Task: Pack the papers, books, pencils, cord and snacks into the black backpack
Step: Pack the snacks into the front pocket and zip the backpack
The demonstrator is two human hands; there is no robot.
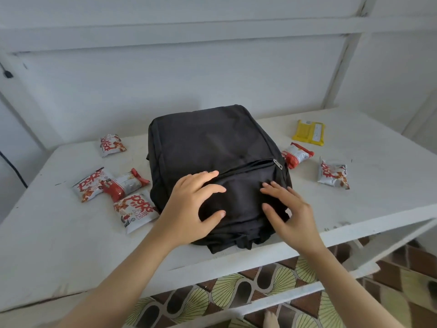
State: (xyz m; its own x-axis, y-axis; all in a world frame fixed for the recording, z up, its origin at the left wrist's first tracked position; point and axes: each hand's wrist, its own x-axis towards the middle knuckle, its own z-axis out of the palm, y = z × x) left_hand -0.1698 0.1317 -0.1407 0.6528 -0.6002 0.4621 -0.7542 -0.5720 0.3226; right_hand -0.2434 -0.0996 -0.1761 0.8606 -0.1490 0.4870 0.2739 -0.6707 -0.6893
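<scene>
Left hand [189, 209] and right hand [287, 209] touch one backpack [208, 143] amid seven snack packs [111, 145] [91, 185] [127, 183] [134, 209] [308, 133] [296, 155] [333, 174]

The inside of the black backpack [212, 147] cannot be seen. The left hand [189, 209] and right hand [288, 209] cover part of its front pocket. The desk [59, 245] runs off both side edges. Print on the yellow packet [308, 133] is too small to read. Toes [270, 320] are cut off at the bottom edge.
</scene>
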